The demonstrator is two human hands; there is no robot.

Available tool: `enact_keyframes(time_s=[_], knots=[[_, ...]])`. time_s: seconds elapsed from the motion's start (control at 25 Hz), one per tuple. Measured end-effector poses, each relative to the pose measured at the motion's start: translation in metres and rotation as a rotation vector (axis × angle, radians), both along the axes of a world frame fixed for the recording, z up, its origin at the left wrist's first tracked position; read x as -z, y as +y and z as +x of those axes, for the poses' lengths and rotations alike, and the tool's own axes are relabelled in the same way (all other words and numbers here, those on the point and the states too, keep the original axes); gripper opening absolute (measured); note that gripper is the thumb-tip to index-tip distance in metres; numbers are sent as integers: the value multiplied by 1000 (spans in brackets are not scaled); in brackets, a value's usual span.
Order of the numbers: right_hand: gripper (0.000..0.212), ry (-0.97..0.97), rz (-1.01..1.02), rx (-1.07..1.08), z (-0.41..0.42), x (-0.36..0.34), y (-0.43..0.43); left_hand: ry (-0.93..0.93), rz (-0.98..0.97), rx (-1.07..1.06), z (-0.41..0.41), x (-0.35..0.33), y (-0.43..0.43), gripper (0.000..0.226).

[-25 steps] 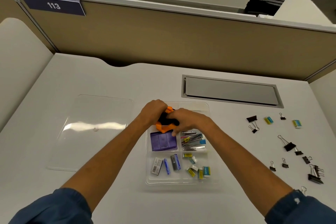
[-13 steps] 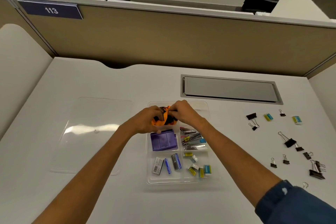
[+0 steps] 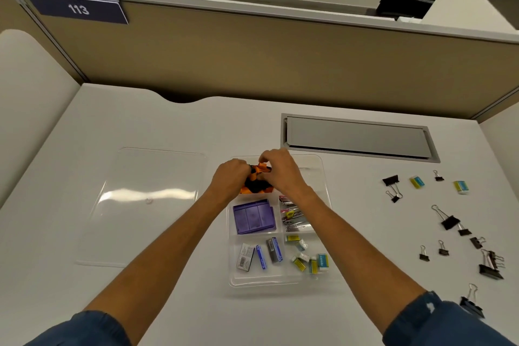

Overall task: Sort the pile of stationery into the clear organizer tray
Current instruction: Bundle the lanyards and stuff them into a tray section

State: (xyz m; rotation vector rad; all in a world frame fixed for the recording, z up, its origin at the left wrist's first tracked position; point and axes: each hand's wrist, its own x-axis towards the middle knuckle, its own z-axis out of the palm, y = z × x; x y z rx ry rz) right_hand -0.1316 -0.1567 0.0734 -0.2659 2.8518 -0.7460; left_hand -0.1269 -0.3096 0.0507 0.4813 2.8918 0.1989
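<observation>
- Grip: the left hand (image 3: pixel 230 177) and the right hand (image 3: pixel 276 170) both close around one orange-and-black object (image 3: pixel 257 181), the left from its left side, the right from above and to its right; what the object is cannot be told.
- Location: the object is held over the far left compartment of the clear organizer tray (image 3: pixel 325 191), at the middle of the white desk (image 3: pixel 174 126).
- Tray contents: a purple case (image 3: pixel 253 216) in the compartment just nearer; staple boxes (image 3: pixel 259 254) in the near left compartment; small erasers (image 3: pixel 309 257) in the near right; mixed metal clips (image 3: pixel 293 215) under the right forearm.
- Unsorted items: black binder clips (image 3: pixel 450 222) lie scattered on the desk well to the right of the tray, with two loose erasers (image 3: pixel 460 187) at the far end of that scatter.
- A clear lid (image 3: pixel 146 196) lies flat just left of the tray.
</observation>
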Motion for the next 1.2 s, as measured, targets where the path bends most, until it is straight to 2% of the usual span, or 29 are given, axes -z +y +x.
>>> enact_keyframes(time_s=[0.08,0.16,0.24,0.4,0.48,0.52,0.64,0.76,0.84,0.92,1.0,1.12,1.2], knots=[[46,-65,-98,151,-4,-12,9,-2,31,-24,-3,2,4,29],[38,-135,-118,233,-6,-17,17,-3,43,-43,-5,2,7,29],[27,-180,-108,201,-3,-16,13,-17,46,-62,-6,2,7,28],[6,-130,-24,71,11,-7,-11,-26,66,-79,-2,0,3,25],[26,-162,61,38,15,3,-20,-60,42,-70,1,3,3,16],[27,-188,58,42,17,8,-22,-83,28,-65,4,5,3,13],[9,-198,46,17,19,18,-25,-130,6,-48,10,9,7,15],[14,-212,43,10,17,19,-20,-116,10,-48,9,6,9,14],[18,-184,41,-4,13,12,-12,-72,70,-55,10,-1,8,15],[10,-109,-14,2,12,4,2,62,200,-74,16,-9,4,18],[24,-26,-117,65,15,-3,22,179,365,-167,23,-18,2,25],[33,16,-198,137,28,-13,51,198,536,-334,26,-31,8,30],[36,8,-184,153,38,-16,70,181,593,-326,27,-36,18,30]])
